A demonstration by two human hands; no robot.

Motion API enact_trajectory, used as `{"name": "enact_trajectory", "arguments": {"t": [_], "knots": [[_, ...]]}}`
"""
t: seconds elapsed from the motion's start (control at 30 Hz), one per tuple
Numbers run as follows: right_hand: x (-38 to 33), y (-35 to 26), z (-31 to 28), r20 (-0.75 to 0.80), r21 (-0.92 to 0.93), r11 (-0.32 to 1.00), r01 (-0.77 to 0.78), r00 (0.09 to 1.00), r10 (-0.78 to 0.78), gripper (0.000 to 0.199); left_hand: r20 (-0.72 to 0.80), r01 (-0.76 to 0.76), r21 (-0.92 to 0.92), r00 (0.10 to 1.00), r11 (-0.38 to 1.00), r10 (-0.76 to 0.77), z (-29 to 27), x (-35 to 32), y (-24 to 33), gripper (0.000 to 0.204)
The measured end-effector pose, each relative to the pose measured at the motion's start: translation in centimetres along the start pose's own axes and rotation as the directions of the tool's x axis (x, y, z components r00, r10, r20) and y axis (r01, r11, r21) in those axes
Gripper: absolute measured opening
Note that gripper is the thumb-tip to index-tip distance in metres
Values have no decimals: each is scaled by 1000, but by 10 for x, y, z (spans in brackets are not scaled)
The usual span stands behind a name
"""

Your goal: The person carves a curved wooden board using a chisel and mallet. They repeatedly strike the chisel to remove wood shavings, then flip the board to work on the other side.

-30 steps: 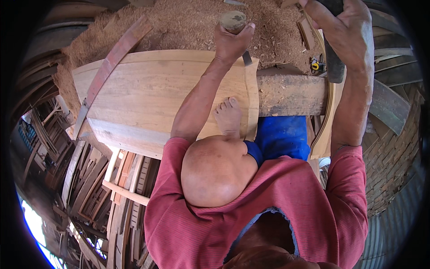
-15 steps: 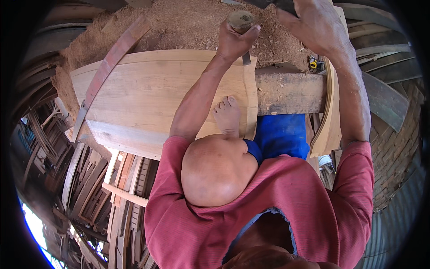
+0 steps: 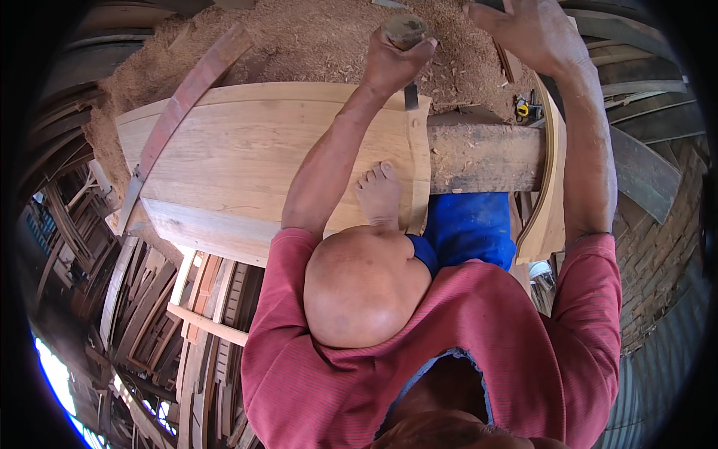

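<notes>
I see L hand (image 3: pixel 393 63) fisted round chisel (image 3: pixel 407 56) at 12 o'clock, blade on the panel's (image 3: pixel 247 161) far edge, R hand (image 3: pixel 535 34) open w/ fingers spread at 1 o'clock over sawdust (image 3: pixel 321 37).

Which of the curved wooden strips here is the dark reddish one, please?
The dark reddish curved wooden strip lying diagonally across the left end of the pale wooden panel; the pale curved wooden strip on the right stands beyond the rough beam.
</notes>
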State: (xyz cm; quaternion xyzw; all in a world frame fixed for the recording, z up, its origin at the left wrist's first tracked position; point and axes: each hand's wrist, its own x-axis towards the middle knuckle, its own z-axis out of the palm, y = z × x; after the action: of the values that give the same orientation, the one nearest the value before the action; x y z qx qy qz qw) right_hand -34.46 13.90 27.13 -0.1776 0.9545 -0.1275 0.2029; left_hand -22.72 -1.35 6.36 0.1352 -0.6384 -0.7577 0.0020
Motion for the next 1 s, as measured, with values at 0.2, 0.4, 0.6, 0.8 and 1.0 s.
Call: {"name": "enact_trajectory", "arguments": {"t": [0.2, 0.4, 0.6, 0.8, 1.0], "knots": [[-18, -7, -5, -191, 2, 1000, 16, 982, -16, 63, 4, 35, -22, 999, 999, -35, -6, -4, -4, 12], [-20, -3, -4, -81, -83, 991, 100, 991, -107, 49, 30, 15, 46, 999, 999, -16, 1, -11, -3, 14], [12, 15, 50, 261, -158, 936, 314, 928, -267, 43, 26, 72, 152, 997, 986, -77, 2, -25, 10, 12], [15, 40, 72, 59, -68, 970, 235, 971, -231, 35, 4, 83, 48, 997, 995, -83, 2, -12, -4, 9], [14, 5, 28, 269, -73, 979, 192, 949, -166, 46, 10, 135, 43, 991, 990, -135, -6, -10, 8, 12]]}}
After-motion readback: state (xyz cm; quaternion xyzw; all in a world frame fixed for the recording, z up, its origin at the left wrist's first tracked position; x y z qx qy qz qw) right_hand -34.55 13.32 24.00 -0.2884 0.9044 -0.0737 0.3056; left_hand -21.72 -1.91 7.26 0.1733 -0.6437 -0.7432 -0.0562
